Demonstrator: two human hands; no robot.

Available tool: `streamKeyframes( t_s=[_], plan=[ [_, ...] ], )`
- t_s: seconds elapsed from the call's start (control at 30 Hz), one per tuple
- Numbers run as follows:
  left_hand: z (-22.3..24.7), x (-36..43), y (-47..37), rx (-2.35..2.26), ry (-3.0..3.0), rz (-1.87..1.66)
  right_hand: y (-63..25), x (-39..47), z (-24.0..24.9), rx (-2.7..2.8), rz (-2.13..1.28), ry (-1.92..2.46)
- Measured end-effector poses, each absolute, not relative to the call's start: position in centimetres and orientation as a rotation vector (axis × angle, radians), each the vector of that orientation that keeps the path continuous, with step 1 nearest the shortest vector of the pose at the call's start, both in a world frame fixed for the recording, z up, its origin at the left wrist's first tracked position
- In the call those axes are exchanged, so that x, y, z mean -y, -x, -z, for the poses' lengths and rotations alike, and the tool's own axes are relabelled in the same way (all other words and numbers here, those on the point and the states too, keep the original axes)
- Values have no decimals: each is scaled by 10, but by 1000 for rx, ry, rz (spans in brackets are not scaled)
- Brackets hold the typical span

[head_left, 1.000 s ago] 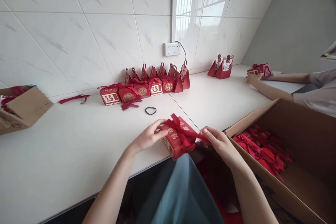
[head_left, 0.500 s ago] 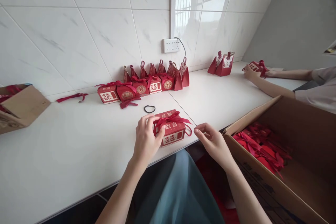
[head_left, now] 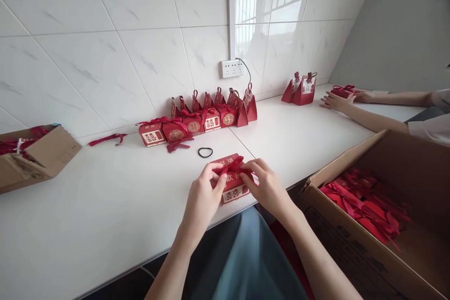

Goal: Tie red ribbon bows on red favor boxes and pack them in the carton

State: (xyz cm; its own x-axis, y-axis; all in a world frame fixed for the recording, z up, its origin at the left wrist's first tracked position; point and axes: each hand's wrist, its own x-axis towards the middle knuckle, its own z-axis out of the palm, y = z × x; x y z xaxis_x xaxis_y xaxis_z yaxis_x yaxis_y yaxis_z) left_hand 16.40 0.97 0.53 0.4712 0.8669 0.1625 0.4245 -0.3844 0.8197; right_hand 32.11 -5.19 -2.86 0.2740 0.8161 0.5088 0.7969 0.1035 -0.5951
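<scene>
A red gift box [head_left: 235, 194] with white lettering and a cream front panel sits near the table's front edge. Across its top runs a red ribbon [head_left: 233, 164] tied in a bow. My left hand [head_left: 207, 192] pinches the bow's left side between thumb and fingertips. From the other side, my right hand [head_left: 265, 185] pinches the ribbon's right side, its fingers closed and covering the box's right end. Just behind the box lies a dark round band [head_left: 205, 152].
Several red boxes [head_left: 193, 126] line the wall, with loose ribbon [head_left: 179, 144] in front. A large carton [head_left: 316, 186] of red boxes is at right, a smaller carton [head_left: 52, 154] at left. Another person's hands [head_left: 337, 101] hold a red box beyond two triangular boxes [head_left: 304, 90].
My right hand has moved left onto the ribbon, and my left hand has closed on the bow. The other person's hand has spread beside their box. The view has shifted slightly.
</scene>
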Motion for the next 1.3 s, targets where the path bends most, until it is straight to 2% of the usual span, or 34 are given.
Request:
streamKeyframes(
  t_s=[0.2,0.4,0.53,0.73,0.93,1.1,1.23,1.3],
  plan=[
    [1,22,-159,-1061,-2038,-898,-311,56,34,1498,170,1728],
    [12,43,-159,-924,-1734,-780,-308,61,35,1528,327,1684],
    [23,42,-160,-796,-1561,-768,-305,65,35,1580,415,1631],
    [29,36,-158,-752,-1609,-745,-300,73,34,1597,498,1595],
    [29,17,-151,-659,-1594,-583,-294,77,29,1715,576,1587],
    [15,5,-137,-607,-1721,-405,-290,81,27,1722,567,1655],
    [-16,-9,-122,-534,-1915,-6,-289,79,31,1735,577,1691],
    [-28,-21,-125,-571,-2010,-90,-290,79,33,1746,583,1680]
  ],
)
